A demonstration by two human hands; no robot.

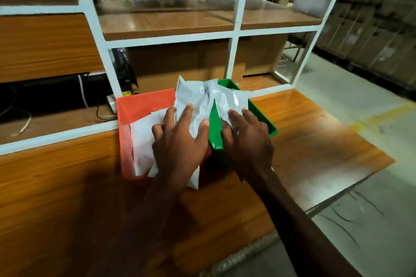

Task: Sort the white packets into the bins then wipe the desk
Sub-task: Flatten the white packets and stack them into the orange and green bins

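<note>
While both hands work at the bins, the head view, the only one supplied, lists as follows. Item: wooden desk [315, 141], bearing two bins side by side and touching, set against a white-framed shelf unit [234, 33]. Item: orange bin [139, 105], to the left, holding several white packets [141, 139] lying flat. Item: green bin [261, 119], to the right, holding at least one packet. Item: large crumpled white packet [195, 99], standing up across the shared edge of the two bins, not yet settled in either. Handling note, as a judgement: this packet should be pressed down wholly into one bin, kept clear of the dividing walls, so nothing overhangs when the desk is later wiped. Item: left hand [180, 139], fingers spread and mostly straight, laid on the large packet over the orange bin; whether the thumb pinches it cannot be told. Item: right hand [247, 135], fingers extended, resting on the smaller white packet [231, 101] in the green bin, pressing rather than clasping. No cloth is visible; wiping appears not yet begun.
</note>
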